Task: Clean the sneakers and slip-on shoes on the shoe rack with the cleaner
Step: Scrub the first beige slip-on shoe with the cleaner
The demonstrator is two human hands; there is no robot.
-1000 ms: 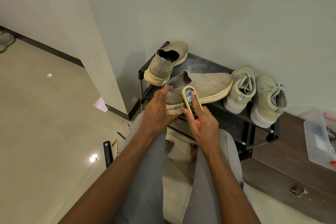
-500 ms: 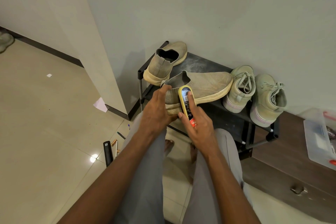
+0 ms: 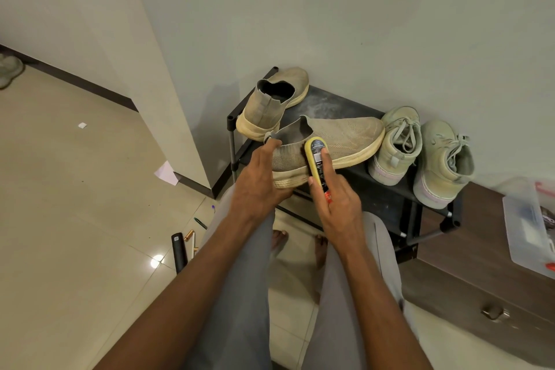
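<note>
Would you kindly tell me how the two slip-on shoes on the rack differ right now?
The near slip-on lies across the rack, toe toward the sneakers; the far slip-on points toe toward the wall. The left hand grips the near one's heel while the right hand presses the cleaner against it; the far one is untouched. Both are beige knit with cream soles.

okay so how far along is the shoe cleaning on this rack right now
Nothing looks clearly finished. In hand: the left hand steadies a slip-on shoe while the right hand presses the yellow cleaner against its side. Left: the other slip-on and both sneakers, untouched on the rack.
</note>
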